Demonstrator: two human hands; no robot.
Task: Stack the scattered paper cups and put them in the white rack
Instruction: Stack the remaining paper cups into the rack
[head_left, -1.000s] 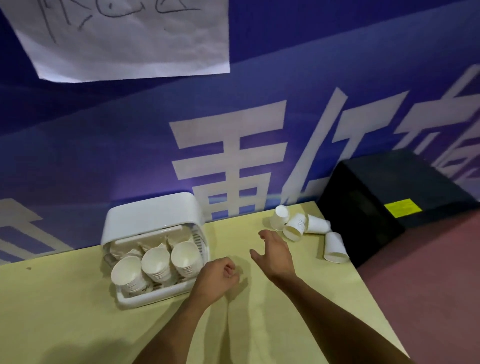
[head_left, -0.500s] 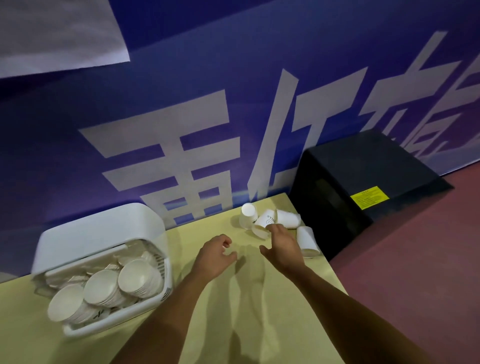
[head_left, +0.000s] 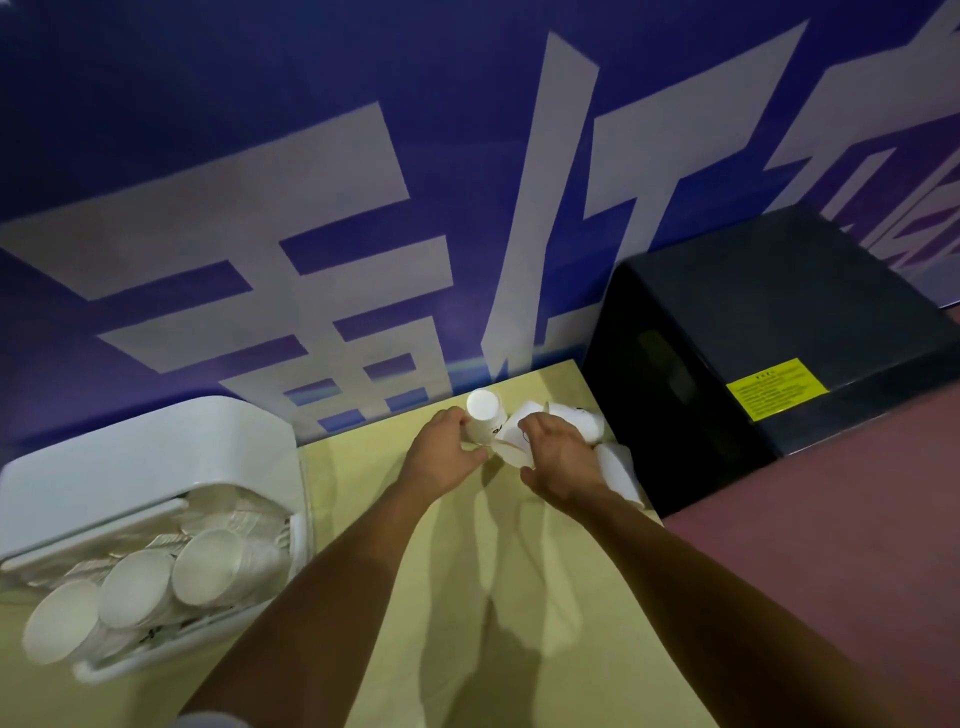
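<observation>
Nearest, left of the left forearm, the white rack (head_left: 156, 457) holds stacked cups (head_left: 208, 566) lying on their sides, mouths toward the camera. Both arms reach across the yellow table (head_left: 353, 478) to its far corner. The left hand (head_left: 441, 457) curls its fingers round an upturned cup (head_left: 483, 415); the right hand (head_left: 563, 467) grips a tipped cup (head_left: 511, 447) just beside it. The dark marks on these cups are too small to read. More loose cups (head_left: 618, 467) lie under and beyond the right hand. Right of that hand stands a black box (head_left: 779, 322) with a yellow label (head_left: 776, 387), its print illegible. Behind, a blue banner (head_left: 363, 78) shows large white characters, cut off.
</observation>
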